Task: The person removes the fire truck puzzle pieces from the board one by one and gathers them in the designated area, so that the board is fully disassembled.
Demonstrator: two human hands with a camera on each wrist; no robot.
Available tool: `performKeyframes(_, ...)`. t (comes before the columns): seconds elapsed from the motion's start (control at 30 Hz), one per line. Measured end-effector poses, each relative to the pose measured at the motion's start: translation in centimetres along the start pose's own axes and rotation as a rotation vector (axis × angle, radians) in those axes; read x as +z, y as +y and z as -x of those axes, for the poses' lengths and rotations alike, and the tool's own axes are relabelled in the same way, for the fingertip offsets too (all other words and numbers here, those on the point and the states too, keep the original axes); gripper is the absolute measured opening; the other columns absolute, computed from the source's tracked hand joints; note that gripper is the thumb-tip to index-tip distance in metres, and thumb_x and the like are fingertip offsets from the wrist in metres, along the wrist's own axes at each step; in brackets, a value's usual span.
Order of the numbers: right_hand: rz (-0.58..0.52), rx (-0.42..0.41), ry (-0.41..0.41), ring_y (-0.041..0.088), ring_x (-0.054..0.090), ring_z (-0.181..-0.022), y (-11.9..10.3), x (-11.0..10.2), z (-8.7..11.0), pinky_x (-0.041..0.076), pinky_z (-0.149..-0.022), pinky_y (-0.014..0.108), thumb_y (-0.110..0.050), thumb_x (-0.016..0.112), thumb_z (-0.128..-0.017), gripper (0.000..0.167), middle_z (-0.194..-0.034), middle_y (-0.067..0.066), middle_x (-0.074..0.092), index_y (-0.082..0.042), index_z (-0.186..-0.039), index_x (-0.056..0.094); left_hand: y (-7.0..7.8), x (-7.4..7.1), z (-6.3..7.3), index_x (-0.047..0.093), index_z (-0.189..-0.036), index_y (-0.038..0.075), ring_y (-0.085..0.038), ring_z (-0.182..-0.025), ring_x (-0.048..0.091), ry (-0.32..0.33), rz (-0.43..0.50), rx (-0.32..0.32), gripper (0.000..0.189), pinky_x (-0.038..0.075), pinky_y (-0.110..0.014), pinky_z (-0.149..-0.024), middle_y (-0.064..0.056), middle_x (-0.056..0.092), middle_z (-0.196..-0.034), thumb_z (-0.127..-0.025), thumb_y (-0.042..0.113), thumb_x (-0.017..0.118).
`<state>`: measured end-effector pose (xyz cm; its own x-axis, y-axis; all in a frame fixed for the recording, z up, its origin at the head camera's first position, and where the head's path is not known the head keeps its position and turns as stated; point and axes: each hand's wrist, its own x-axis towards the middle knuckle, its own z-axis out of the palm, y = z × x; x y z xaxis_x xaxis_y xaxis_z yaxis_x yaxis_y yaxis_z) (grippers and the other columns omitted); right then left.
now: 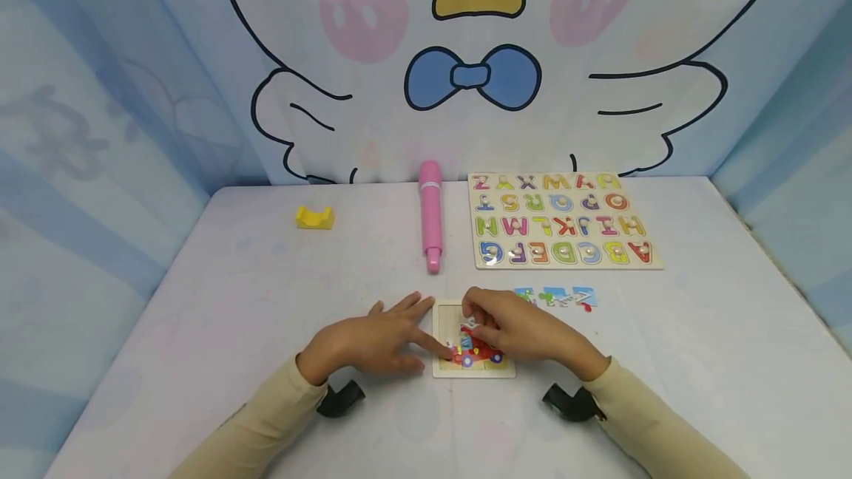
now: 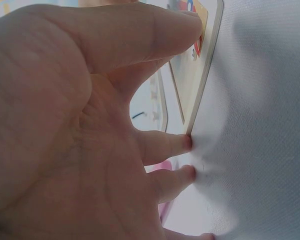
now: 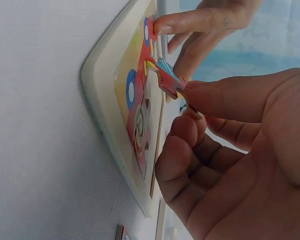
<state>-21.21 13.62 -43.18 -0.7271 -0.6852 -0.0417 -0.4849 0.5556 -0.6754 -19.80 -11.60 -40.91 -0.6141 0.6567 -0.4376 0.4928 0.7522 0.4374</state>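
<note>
A small wooden jigsaw board [image 1: 474, 373] with a red car picture lies on the table in front of the person. The left hand [image 1: 373, 344] is spread palm down at its left side, one straight finger touching the red car at its left end. Other left fingertips rest by the board's upper left corner. Between thumb and fingers, the right hand [image 1: 515, 324] pinches a red and blue puzzle piece [image 3: 169, 82]. That piece is tilted, its lower end right at the car picture. In the right wrist view, the board's rim [image 3: 97, 80] shows beside the assembled pieces.
Loose puzzle pieces [image 1: 555, 296] lie in a row beyond the right hand. Farther back are a wooden alphabet board [image 1: 652, 263], a pink pen-shaped object [image 1: 431, 213] and a yellow block with a curved top [image 1: 315, 219]. A printed curtain hangs behind the table.
</note>
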Motion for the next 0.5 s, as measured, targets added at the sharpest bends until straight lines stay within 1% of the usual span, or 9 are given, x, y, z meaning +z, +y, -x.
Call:
performKeyframes(0.23, -0.096, -0.019, -0.024, 0.007, 0.052, -0.068, -0.14, -0.18, 0.07, 0.045, -0.061, 0.024, -0.005, 0.063, -0.099, 0.010, -0.075, -0.007, 0.051, -0.012, -0.098, 0.055, -0.06, 0.08, -0.06, 0.070, -0.132, 0.041, -0.035, -0.157, 0.007, -0.001, 0.001, 0.000, 0.038, 0.014, -0.075, -0.113, -0.011, 0.020, -0.169, -0.098, 0.024, 0.069)
performKeyframes(0.37, -0.110, -0.025, -0.023, 0.008, 0.053, -0.069, -0.26, -0.42, 0.13, 0.046, -0.062, 0.024, -0.004, 0.062, -0.100, 0.009, -0.076, -0.007, 0.053, -0.011, -0.099, 0.056, -0.09, 0.12, -0.04, 0.069, -0.132, 0.042, -0.034, -0.157, 0.007, 0.001, 0.001, 0.000, 0.038, 0.014, -0.075, -0.114, -0.011, 0.019, -0.169, -0.099, 0.024, 0.069)
performKeyframes(0.5, -0.111, -0.035, -0.010, 0.008, 0.053, -0.069, -0.34, -0.79, 0.22, 0.046, -0.062, 0.024, -0.005, 0.063, -0.099, 0.009, -0.076, -0.007, 0.053, -0.012, -0.098, 0.058, -0.09, 0.12, -0.05, 0.069, -0.132, 0.043, -0.034, -0.157, 0.007, 0.000, 0.004, -0.004, 0.038, 0.013, -0.074, -0.114, -0.010, 0.018, -0.170, -0.099, 0.024, 0.069)
